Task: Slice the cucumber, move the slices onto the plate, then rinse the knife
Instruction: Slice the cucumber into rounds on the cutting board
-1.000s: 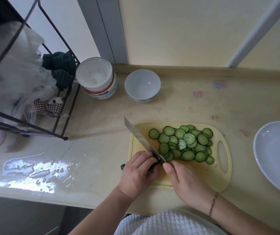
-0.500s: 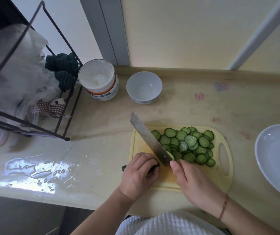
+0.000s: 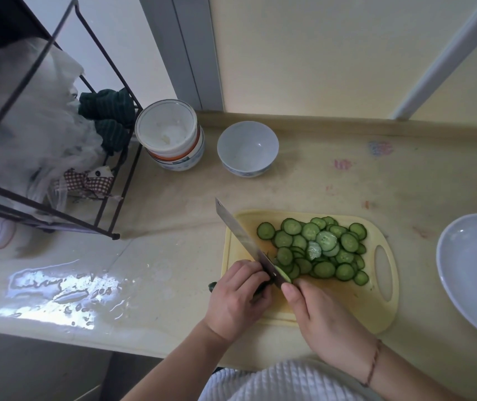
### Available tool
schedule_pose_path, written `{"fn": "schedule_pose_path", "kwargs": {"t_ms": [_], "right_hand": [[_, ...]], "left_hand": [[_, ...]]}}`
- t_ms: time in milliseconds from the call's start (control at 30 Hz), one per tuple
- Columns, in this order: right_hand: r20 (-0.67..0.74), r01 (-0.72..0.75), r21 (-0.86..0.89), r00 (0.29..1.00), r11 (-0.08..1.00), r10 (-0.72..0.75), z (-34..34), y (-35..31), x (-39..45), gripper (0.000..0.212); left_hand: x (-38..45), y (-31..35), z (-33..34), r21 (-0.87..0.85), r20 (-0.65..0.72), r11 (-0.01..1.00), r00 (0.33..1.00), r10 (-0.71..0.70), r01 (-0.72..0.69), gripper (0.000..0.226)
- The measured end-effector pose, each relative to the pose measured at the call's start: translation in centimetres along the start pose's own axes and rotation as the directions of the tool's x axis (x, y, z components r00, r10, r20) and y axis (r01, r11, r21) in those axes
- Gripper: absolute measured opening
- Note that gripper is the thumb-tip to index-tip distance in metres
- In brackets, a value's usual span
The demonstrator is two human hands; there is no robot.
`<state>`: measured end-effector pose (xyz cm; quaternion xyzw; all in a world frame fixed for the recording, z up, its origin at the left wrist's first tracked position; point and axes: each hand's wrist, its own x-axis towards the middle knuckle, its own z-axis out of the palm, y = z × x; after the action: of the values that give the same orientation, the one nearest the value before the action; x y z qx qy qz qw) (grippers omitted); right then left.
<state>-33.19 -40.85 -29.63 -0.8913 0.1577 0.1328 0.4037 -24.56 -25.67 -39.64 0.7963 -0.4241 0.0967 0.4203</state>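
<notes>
Several green cucumber slices (image 3: 318,250) lie heaped on the yellow cutting board (image 3: 376,308). My left hand (image 3: 237,299) grips the handle of the knife (image 3: 243,241), whose blade points away to the upper left, just left of the heap. One slice (image 3: 284,274) clings to the blade near the handle. My right hand (image 3: 324,316) reaches in from the right, its thumb and fingertips touching the blade at that slice. The white plate (image 3: 474,270) sits to the right of the board and holds nothing.
A white bowl (image 3: 247,147) and a stacked white container (image 3: 170,134) stand at the back by the wall. A black wire rack (image 3: 110,204) with bags and cloths fills the left. A wet patch (image 3: 64,287) shines near the counter's front edge.
Half a second ago the blade was turned with its flat side towards me; now it is turned back more on edge. My right fingertips stay at the slice stuck to the blade.
</notes>
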Motion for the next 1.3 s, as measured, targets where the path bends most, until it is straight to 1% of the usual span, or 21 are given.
{"fn": "schedule_pose_path", "kwargs": {"t_ms": [67,200,300,467,567,633,700,767,833,867,933,1000,1067,1167,1233,1300], "right_hand": [[-0.009,0.004,-0.011,1.000,1.000,-0.004,0.6,0.2,0.7,0.049],[-0.021,0.022,0.002,1.000,1.000,-0.022,1.8,0.9,1.7,0.060],[-0.029,0.022,0.001,0.999,1.000,-0.022,1.7,1.2,2.2,0.060],[-0.037,-0.048,0.039,0.998,0.998,0.050,-0.2,2.2,2.5,0.070],[-0.010,-0.080,0.065,0.997,0.995,0.080,-1.0,2.3,2.4,0.067],[0.034,-0.076,0.080,0.997,0.994,0.074,-1.5,1.9,2.0,0.061],[0.047,-0.054,0.085,0.998,0.995,0.050,-2.3,1.3,1.5,0.057],[0.023,-0.013,0.013,1.000,1.000,0.013,-3.6,1.0,0.9,0.055],[-0.021,0.020,-0.138,1.000,0.990,-0.024,-4.8,0.9,0.5,0.053],[-0.042,0.039,-0.221,0.998,0.975,-0.049,-5.3,0.9,0.4,0.054],[-0.066,0.066,-0.359,0.993,0.931,-0.096,-5.7,1.1,0.2,0.051],[-0.077,0.066,-0.424,0.991,0.903,-0.109,-5.8,1.5,0.0,0.043],[-0.073,0.058,-0.445,0.992,0.894,-0.101,-5.6,2.0,-0.3,0.037],[-0.064,0.042,-0.444,0.995,0.895,-0.079,-5.3,2.4,-0.7,0.031],[-0.077,0.039,-0.443,0.994,0.896,-0.081,-5.4,2.4,-0.7,0.029],[-0.096,0.033,-0.443,0.992,0.896,-0.084,-5.5,2.6,-0.7,0.032]], "left_hand": [[-0.1,0.0,0.0,0.001,0.001,1.000,1.000,-0.007,0.007,0.004],[-0.1,0.1,0.0,-0.015,0.004,1.000,1.000,-0.014,0.014,0.006],[-0.2,-0.1,0.0,-0.003,0.010,1.000,1.000,-0.012,0.013,0.008],[-0.2,0.0,-0.1,0.035,0.025,0.999,1.000,0.002,-0.003,0.007],[-0.1,0.2,-0.2,0.051,0.033,0.999,0.999,-0.003,0.002,0.008],[0.1,0.4,-0.3,0.040,0.048,0.999,0.999,-0.017,0.015,0.007],[0.2,0.5,-0.7,0.035,0.063,0.999,0.998,-0.027,0.025,0.007],[0.3,0.4,-1.2,0.079,0.087,0.997,0.996,0.004,-0.011,0.011],[0.5,0.6,-1.7,0.150,0.100,0.981,0.989,0.112,-0.126,0.015],[0.6,1.0,-2.0,0.158,0.097,0.970,0.980,0.173,-0.187,0.019],[1.2,2.3,-2.4,0.111,0.085,0.949,0.954,0.287,-0.295,0.025],[1.9,3.7,-2.6,0.055,0.082,0.925,0.925,0.370,-0.375,0.024],[2.9,4.6,-2.5,0.062,0.077,0.920,0.920,0.383,-0.388,0.024],[4.5,4.7,-1.9,0.120,0.063,0.932,0.939,0.337,-0.343,0.018],[5.2,4.3,-1.4,0.116,0.095,0.934,0.940,0.329,-0.338,0.017],[5.5,3.7,-1.1,0.086,0.136,0.940,0.938,0.318,-0.331,0.018]]}}
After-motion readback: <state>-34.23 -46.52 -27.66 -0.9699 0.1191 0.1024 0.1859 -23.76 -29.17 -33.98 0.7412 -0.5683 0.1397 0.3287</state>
